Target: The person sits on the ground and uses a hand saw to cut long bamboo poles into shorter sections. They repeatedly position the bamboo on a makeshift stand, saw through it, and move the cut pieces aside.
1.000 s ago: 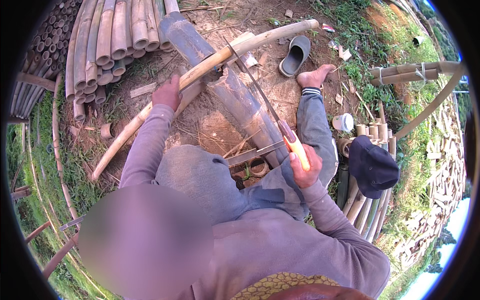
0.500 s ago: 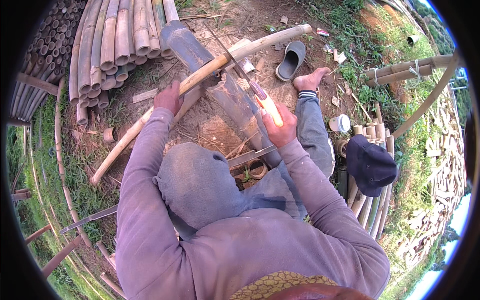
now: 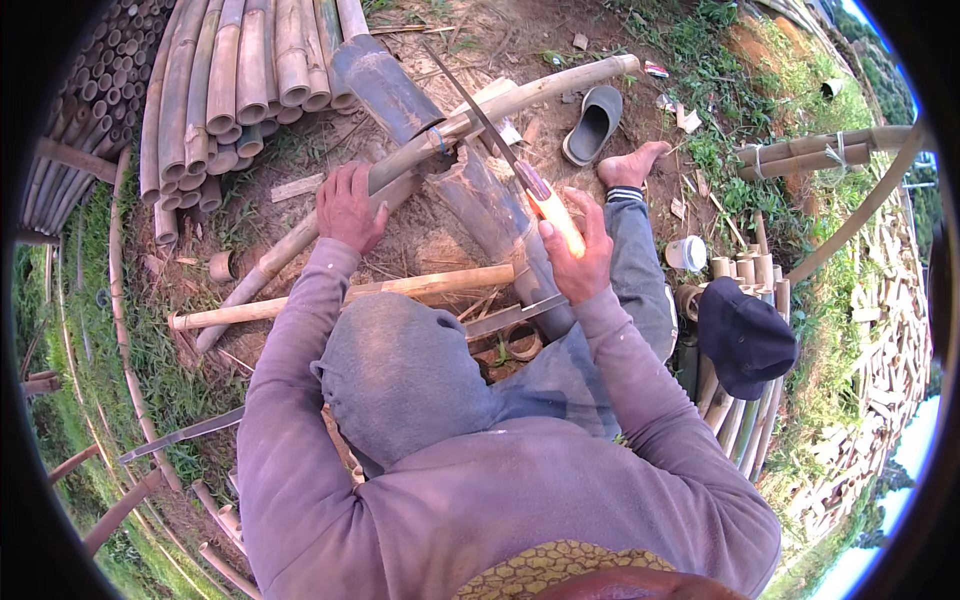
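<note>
My right hand (image 3: 577, 245) is closed round the bright wooden handle of a hand saw (image 3: 478, 110). Its long narrow blade points away to the upper left and crosses a bamboo pole (image 3: 560, 84). This pole rests on thick dark split bamboo (image 3: 385, 92). My left hand (image 3: 350, 207) lies at the pole's left part, fingers stretched and thumb apart; it hides what is beneath. Nearer my lap, a separate pale bamboo length (image 3: 430, 284) lies crosswise, its right end against a thick bamboo piece (image 3: 495, 215). A flat metal blade (image 3: 515, 316) sits beside my knee.
Stacked bamboo poles (image 3: 250, 80) stand at the far left. Beyond my bare foot is a grey clog (image 3: 593, 125). To the right are a white cup (image 3: 685, 253) and a dark hat (image 3: 745, 335) on upright bamboo. Another long blade (image 3: 185, 435) sticks out at left.
The pale bamboo length has come away from the pole and dropped toward my lap. My left hand has loosened and spread its fingers. My right hand has shifted slightly right with the saw.
</note>
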Tool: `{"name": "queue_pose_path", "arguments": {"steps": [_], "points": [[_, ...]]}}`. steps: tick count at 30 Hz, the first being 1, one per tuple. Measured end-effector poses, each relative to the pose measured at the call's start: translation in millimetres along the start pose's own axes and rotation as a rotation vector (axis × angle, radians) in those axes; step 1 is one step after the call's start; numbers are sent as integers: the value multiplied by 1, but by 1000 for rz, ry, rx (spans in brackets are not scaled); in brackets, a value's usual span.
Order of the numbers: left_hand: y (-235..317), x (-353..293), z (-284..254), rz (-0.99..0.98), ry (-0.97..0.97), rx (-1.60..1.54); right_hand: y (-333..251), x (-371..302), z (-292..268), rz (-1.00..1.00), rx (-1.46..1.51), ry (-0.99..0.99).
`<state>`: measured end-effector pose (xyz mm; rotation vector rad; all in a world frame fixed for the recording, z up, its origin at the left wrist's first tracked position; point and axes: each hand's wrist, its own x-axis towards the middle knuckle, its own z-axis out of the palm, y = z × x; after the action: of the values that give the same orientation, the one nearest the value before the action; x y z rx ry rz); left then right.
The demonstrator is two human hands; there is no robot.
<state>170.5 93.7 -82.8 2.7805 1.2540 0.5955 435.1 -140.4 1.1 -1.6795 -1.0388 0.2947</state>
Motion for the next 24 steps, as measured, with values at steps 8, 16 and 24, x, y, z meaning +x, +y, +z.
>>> {"name": "queue_pose_path", "arguments": {"steps": [8,16,24], "points": [[-5,60,31,-262,-473,55,-5,1,6,-208,-158,-17],[-7,60,22,-284,-505,24,-32,-97,-71,-79,-178,-92],[-1,67,22,-301,-564,18,-28,-40,-40,9,-150,-98]]}}
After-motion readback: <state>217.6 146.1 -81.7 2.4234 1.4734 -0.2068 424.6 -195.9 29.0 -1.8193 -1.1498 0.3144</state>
